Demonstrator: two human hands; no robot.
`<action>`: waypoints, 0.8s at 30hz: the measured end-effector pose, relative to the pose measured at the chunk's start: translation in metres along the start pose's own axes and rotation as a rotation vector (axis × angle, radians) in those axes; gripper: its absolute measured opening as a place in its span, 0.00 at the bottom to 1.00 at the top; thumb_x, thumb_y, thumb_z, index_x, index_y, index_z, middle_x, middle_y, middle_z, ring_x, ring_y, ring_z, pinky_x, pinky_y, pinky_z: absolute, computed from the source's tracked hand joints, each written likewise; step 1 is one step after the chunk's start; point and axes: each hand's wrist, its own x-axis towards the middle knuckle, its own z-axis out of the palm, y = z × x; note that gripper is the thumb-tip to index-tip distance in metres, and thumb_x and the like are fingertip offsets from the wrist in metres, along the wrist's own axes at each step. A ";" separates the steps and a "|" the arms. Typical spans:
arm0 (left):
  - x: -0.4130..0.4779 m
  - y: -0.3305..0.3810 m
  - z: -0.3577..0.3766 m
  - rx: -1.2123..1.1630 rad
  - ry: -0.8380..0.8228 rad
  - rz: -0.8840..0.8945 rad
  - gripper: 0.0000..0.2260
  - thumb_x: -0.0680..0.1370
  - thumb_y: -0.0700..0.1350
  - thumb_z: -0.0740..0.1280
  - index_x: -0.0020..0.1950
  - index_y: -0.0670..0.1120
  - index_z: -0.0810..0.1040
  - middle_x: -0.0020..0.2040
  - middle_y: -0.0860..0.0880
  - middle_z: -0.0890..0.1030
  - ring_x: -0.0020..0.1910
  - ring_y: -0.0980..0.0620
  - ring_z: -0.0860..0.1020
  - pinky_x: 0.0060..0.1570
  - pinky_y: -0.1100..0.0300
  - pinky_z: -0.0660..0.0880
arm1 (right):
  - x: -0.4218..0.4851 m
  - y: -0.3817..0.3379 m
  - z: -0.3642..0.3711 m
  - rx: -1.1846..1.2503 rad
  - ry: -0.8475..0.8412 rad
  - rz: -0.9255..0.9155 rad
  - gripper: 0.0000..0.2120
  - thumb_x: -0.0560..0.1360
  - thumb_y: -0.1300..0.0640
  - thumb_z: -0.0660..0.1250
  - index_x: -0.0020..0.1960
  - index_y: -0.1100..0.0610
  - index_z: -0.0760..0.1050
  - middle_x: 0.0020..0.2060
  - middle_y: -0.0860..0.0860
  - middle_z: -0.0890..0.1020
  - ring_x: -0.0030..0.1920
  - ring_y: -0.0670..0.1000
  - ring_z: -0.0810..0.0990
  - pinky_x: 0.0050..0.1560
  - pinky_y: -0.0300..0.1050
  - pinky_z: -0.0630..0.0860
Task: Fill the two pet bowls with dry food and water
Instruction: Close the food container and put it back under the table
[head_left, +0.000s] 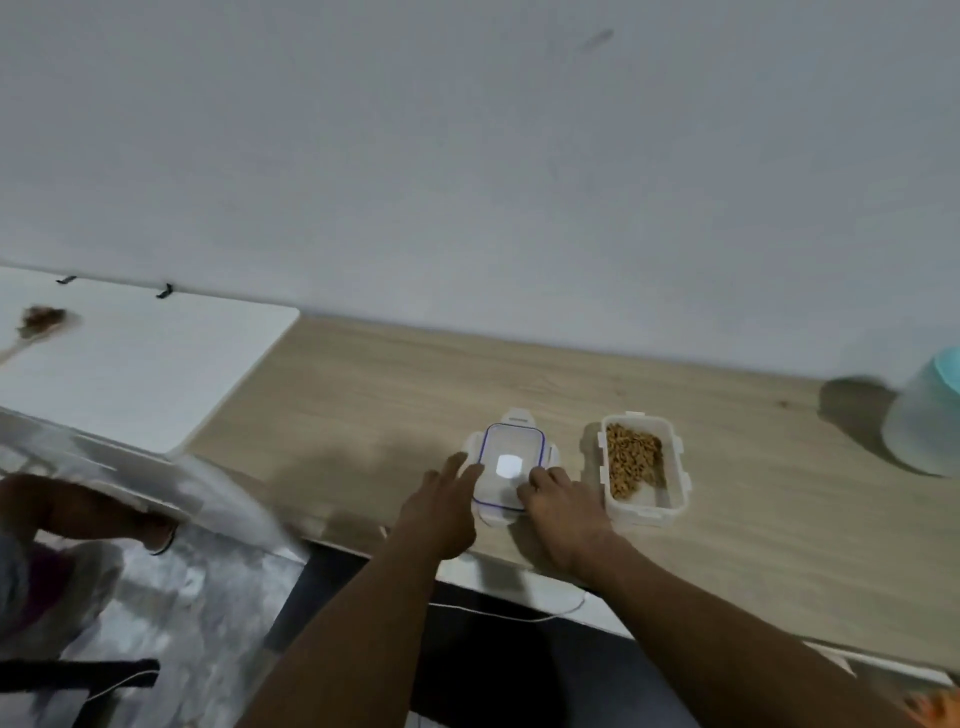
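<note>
One clear rectangular plastic container (643, 470) of brown dry pellet food (632, 460), open-topped, upright on light wood-grain countertop (363, 415), near front edge; food heaped toward far and left side, near right corner of floor bare. Just left of it, apart by a narrow gap: one clear rectangular snap-lock lid with blue seal line (511, 465), flat on countertop, four latch flaps out.

Left hand (441, 512): forearm extended up from lower centre, palm down, fingers straight and slightly spread, fingertips touching left edge of lid. Nothing gripped.

Right hand (563, 506): forearm extended in from lower right, palm down, fingers curled and close together, tips resting on near right corner of lid. Whether edge is pinched: cannot tell.

Farther out: one pale translucent tub with teal top (927, 415) at right frame edge, on countertop, well apart from container. One white rectangular board (156, 364) at left, adjoining countertop; on it one blurred spoon with brown contents (39, 325). Pet bowls: not identifiable. Grey-white wall (467, 156) behind countertop. Lower left blurred.
</note>
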 end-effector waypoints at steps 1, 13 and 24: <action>0.008 -0.006 0.002 0.008 0.006 0.039 0.32 0.75 0.38 0.61 0.77 0.54 0.57 0.79 0.53 0.51 0.72 0.45 0.62 0.66 0.48 0.69 | 0.003 -0.002 0.003 0.006 -0.007 0.023 0.18 0.79 0.56 0.61 0.67 0.59 0.70 0.64 0.59 0.71 0.66 0.61 0.69 0.60 0.56 0.72; 0.055 -0.050 0.015 -0.072 0.125 0.298 0.24 0.75 0.40 0.63 0.72 0.50 0.70 0.73 0.52 0.70 0.70 0.52 0.70 0.70 0.58 0.66 | 0.030 -0.007 0.028 0.113 0.077 0.117 0.19 0.76 0.52 0.67 0.65 0.56 0.72 0.64 0.55 0.71 0.61 0.56 0.70 0.60 0.51 0.74; 0.059 -0.050 0.020 0.114 0.175 0.407 0.22 0.75 0.40 0.65 0.70 0.49 0.73 0.72 0.49 0.70 0.70 0.50 0.70 0.68 0.53 0.70 | 0.020 -0.015 0.041 0.202 0.258 0.140 0.16 0.75 0.49 0.62 0.58 0.55 0.77 0.57 0.54 0.77 0.57 0.55 0.73 0.55 0.48 0.78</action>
